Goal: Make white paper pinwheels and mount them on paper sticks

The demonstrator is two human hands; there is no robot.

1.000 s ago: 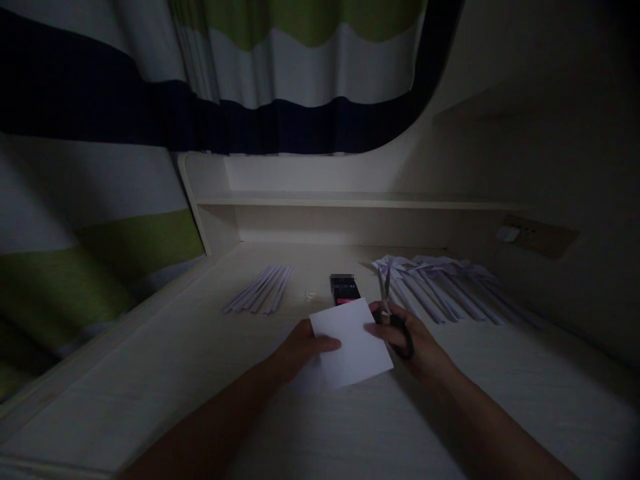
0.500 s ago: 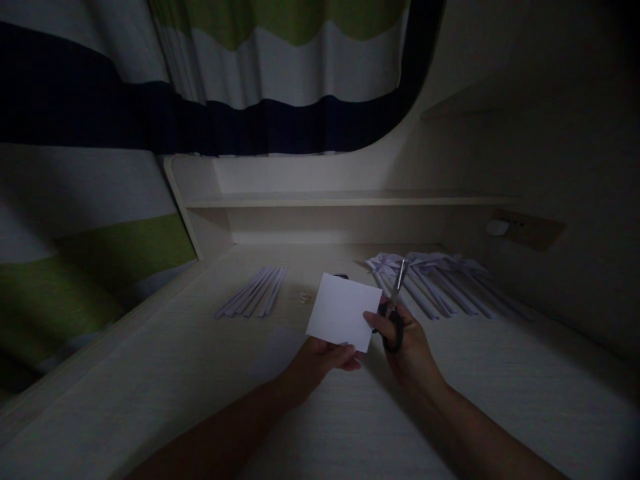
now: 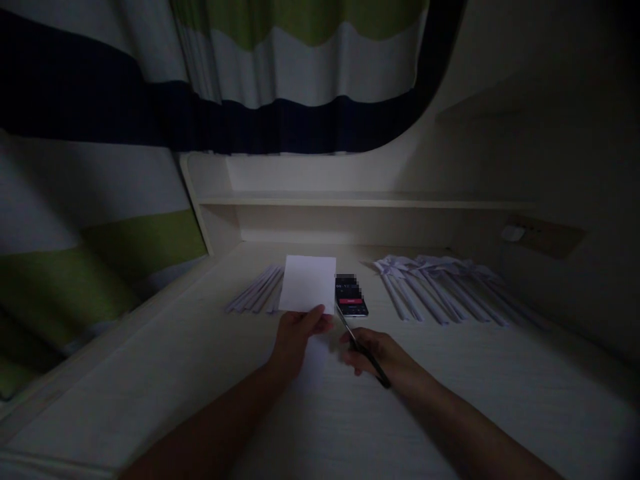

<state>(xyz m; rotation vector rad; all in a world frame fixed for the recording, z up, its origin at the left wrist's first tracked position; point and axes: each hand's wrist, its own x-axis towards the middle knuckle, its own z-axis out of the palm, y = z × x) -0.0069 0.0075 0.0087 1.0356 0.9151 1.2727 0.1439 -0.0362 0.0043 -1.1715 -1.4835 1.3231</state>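
Observation:
My left hand (image 3: 299,333) pinches a square of white paper (image 3: 309,283) at its lower right corner, thumb on top, and holds it up above the desk. In my right hand (image 3: 377,357) is a pair of scissors (image 3: 354,340) with black handles, the blades pointing up and left. Their tip lies close to the paper's right edge; whether it touches I cannot tell. Behind the scissors a phone (image 3: 351,297) with a lit screen rests on the desk.
Rolled white paper sticks (image 3: 255,290) lie side by side at the left, partly behind the paper. Several sticks with folded paper tops (image 3: 430,287) lie at the right. A shelf (image 3: 360,200) runs along the back, below a striped curtain (image 3: 305,73). A wall socket (image 3: 545,235) is at right.
The paper has moved left and been turned straighter. My right hand has lowered and swung the scissors round from pointing up and right to up and left. More of the phone shows.

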